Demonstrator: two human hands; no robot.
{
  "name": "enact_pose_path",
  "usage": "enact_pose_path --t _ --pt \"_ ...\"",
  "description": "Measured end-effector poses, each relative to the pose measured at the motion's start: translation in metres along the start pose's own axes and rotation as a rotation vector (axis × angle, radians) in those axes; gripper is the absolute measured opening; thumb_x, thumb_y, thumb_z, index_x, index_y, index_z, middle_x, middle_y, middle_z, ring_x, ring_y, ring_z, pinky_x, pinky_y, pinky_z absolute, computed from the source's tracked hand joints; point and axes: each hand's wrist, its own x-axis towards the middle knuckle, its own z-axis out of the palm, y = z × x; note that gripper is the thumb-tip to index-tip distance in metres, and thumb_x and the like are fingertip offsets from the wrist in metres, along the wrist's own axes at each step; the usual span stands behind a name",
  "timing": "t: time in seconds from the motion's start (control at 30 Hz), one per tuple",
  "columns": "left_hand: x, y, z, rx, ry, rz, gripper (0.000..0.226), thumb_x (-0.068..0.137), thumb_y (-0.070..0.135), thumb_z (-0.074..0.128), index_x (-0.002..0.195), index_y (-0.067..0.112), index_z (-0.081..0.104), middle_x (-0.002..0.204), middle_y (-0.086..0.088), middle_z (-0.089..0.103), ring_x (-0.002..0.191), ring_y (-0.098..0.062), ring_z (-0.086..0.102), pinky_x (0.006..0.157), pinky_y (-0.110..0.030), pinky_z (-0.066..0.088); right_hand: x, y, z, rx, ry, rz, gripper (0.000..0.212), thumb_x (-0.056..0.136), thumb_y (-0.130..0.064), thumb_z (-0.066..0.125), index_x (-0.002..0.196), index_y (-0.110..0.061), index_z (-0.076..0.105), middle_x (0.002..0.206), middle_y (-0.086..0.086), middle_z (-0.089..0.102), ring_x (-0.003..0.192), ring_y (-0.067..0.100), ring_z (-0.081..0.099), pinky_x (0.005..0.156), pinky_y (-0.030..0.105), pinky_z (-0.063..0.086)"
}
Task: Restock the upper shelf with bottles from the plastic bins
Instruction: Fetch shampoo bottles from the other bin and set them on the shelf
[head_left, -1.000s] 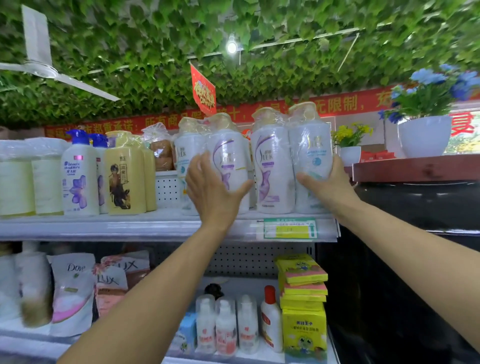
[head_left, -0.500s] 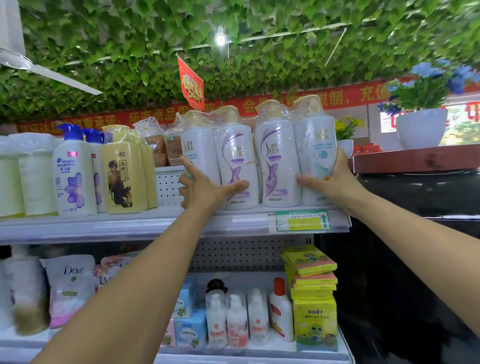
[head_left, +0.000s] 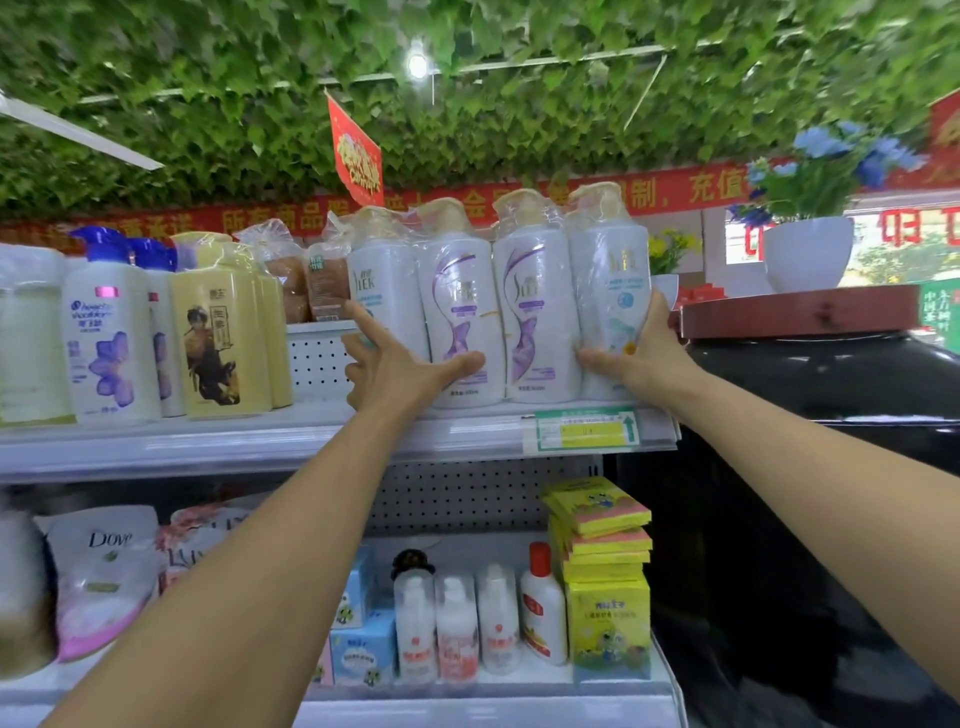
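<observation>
Four white plastic-wrapped pump bottles (head_left: 498, 306) stand upright in a row at the right end of the upper shelf (head_left: 208, 441), touching side by side. Left hand (head_left: 400, 364) is on the leftmost bottle (head_left: 387, 296): index finger straight against its left side, thumb stretched across onto the front of the next bottle, other fingers curled behind. Right hand (head_left: 636, 353) wraps the rightmost bottle (head_left: 610, 301) low down, thumb across its front, fingers round the right side. Both arms are raised from below. Further left on the same shelf: two blue-capped white bottles (head_left: 111, 332), then yellow bottles (head_left: 221, 338). Price tag (head_left: 587, 429) sits on the shelf edge under the row. Lower shelf (head_left: 493, 686) holds small white bottles (head_left: 457, 629), yellow boxes (head_left: 605, 571) and refill pouches (head_left: 104, 571). No plastic bins in view.
</observation>
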Motion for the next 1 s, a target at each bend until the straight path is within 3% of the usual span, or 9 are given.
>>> enact_pose_path --t 0.23,0.47,0.73,0.83,0.9,1.0 --pt "-0.005 0.000 0.000 0.030 0.012 0.009 0.161 0.045 0.083 0.077 0.149 0.027 -0.032 0.165 -0.013 -0.010 0.148 -0.043 0.014 0.111 -0.059 0.026 -0.009 0.001 0.000 -0.176 0.031 -0.010 0.114 0.070 -0.031 0.087 0.149 -0.022 0.005 0.136 0.015 0.039 0.120 0.032 0.049 0.107 0.051 0.041" --pt "-0.010 0.002 -0.001 0.062 0.025 0.007 0.160 0.047 0.080 0.078 0.150 0.024 -0.031 0.165 -0.014 -0.007 0.149 -0.042 0.011 0.112 -0.061 0.024 -0.008 0.007 0.005 -0.256 0.077 -0.025 0.112 0.066 -0.043 0.085 0.143 -0.034 0.004 0.120 0.007 0.032 0.111 0.031 0.048 0.101 0.049 0.043" --pt "-0.012 -0.003 -0.013 -0.016 -0.080 0.046 0.156 0.056 0.068 0.084 0.149 0.025 -0.033 0.163 -0.016 -0.021 0.151 -0.040 0.001 0.118 -0.056 0.015 -0.016 -0.004 0.004 -0.318 0.044 0.063 0.119 0.077 -0.034 0.080 0.152 -0.021 -0.012 0.143 0.019 0.026 0.126 0.036 0.040 0.109 0.046 0.035" --pt "-0.011 -0.009 -0.022 -0.062 -0.113 0.059 0.151 0.060 0.059 0.087 0.152 0.024 -0.027 0.164 -0.017 -0.009 0.151 -0.038 0.003 0.121 -0.054 0.012 -0.029 -0.012 0.012 -0.431 0.104 0.098 0.100 0.086 -0.027 0.069 0.152 -0.010 -0.004 0.147 0.022 0.022 0.135 0.041 0.028 0.113 0.047 0.028" --pt "-0.014 -0.015 -0.029 -0.057 -0.127 0.092 0.142 0.065 0.055 0.086 0.156 0.020 -0.017 0.162 -0.014 0.009 0.148 -0.035 0.012 0.121 -0.050 0.016 -0.040 -0.019 0.021 -0.488 0.165 0.095 0.086 0.088 -0.020 0.063 0.150 -0.004 0.006 0.147 0.024 0.021 0.136 0.041 0.023 0.114 0.045 0.024" --pt "-0.022 -0.032 -0.047 -0.013 -0.155 0.174 0.107 0.070 0.053 0.084 0.150 0.015 0.024 0.141 -0.009 0.039 0.135 -0.030 0.035 0.113 -0.043 0.033 -0.059 -0.034 0.043 -0.523 0.218 0.049 0.076 0.085 -0.013 0.061 0.146 0.000 0.018 0.149 0.024 0.018 0.138 0.040 0.018 0.114 0.043 0.019"
